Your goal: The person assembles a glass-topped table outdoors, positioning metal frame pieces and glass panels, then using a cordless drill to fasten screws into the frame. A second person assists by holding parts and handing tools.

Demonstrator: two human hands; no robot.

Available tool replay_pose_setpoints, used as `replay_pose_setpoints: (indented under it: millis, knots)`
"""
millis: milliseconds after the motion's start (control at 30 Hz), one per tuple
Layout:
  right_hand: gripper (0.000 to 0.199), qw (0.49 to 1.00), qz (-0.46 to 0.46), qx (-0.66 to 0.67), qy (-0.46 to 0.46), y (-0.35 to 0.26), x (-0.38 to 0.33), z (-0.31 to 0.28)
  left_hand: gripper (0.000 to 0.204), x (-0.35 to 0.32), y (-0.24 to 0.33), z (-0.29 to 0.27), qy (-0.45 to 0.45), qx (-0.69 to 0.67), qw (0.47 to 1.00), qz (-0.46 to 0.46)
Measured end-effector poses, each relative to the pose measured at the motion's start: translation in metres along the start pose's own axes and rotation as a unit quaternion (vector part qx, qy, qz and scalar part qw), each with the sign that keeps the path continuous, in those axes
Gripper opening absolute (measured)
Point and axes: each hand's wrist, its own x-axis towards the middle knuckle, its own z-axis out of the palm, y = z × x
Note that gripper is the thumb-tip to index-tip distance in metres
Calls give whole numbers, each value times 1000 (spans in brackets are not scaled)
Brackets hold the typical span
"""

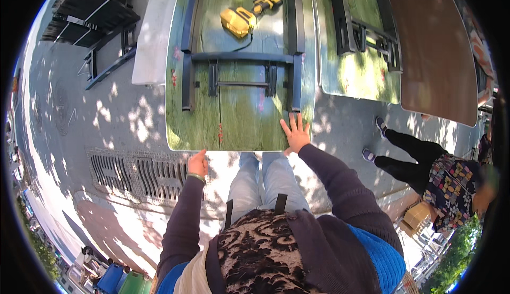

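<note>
Outdoors on grey pavement (106,113), dappled with sun and leaf shade. Underfoot to the left, a long metal drain grate (135,174).

Dead ahead, an upturned tabletop (239,118), green-tinted underside facing up, near edge just beyond the knees in pale jeans. Bolted across it, a dark metal frame (241,57): two side rails, a crossbar, and a smaller bracket hung below the crossbar. Just right of it, a second upturned tabletop (356,76) with its own dark frame, and overlapping that at the far right, a brown rounded board (435,55). Up left, well apart, a stack of dark slatted furniture (101,12).

At right, another person (446,179) in a patterned top and black trousers, seemingly crouched low, though the lens bends that corner too much to be sure.

On the far half of the green tabletop, between the rails, a yellow cordless drill (249,12) lying on its side.

Right hand (296,134) flat on the tabletop near its right corner, fingers spread wide and extended, touching the surface just below the end of the right rail. Left hand (198,164) at the near edge toward the left corner, fingers curled together around the rim, a green band at the wrist.
</note>
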Motion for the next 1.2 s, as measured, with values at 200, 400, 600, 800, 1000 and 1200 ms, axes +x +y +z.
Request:
replay_pose_setpoints:
  millis: [200,400,600,800,1000,1200]
  knots:
    - [130,998,-40,-49,2,1,6,-4,39,-33,15,14,-90,-13,996,-26]
    - [128,999,-29,-17,11,12,0,-11,46,-67,68,63,-132,39,990,-22]
    - [126,998,-50,40,29,24,-2,-5,46,-87,70,116,-98,50,993,-38]
    - [127,996,-77,39,8,28,1,-4,40,-107,29,156,-95,97,986,-96]
    - [125,994,-78,68,21,39,8,-4,40,-153,31,195,-78,137,983,-95]
    - [124,991,-111,75,12,30,4,7,42,-172,-15,182,-48,119,989,-78]
